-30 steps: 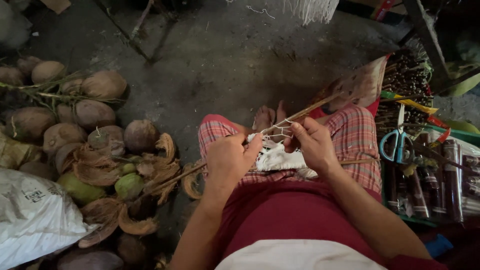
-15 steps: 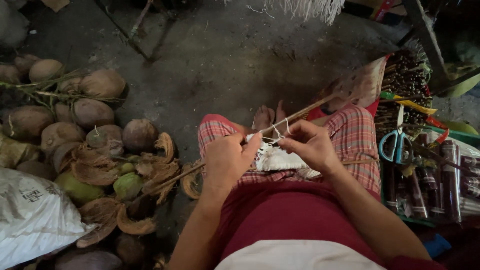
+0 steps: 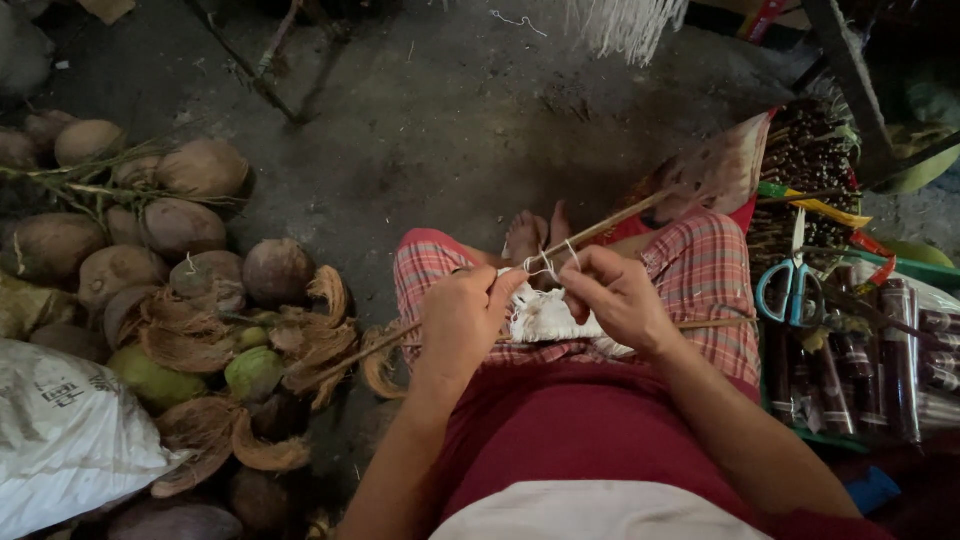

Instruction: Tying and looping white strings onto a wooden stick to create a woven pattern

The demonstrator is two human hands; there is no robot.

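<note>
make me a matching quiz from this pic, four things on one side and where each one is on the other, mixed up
Things:
1. scissors
2. coconuts
3. white sack
4. string

Places:
A. bottom left corner
B. between the left hand and right hand, looped around the stick
C. heaped on the ground at the left
D. at the right, beside the plaid-covered knee

Pairs: 1-D, 2-C, 3-A, 4-B

Dim light over a bare, stained concrete floor [image 3: 430, 130], scattered with debris; white fringe [image 3: 625, 22] hangs far.
</note>
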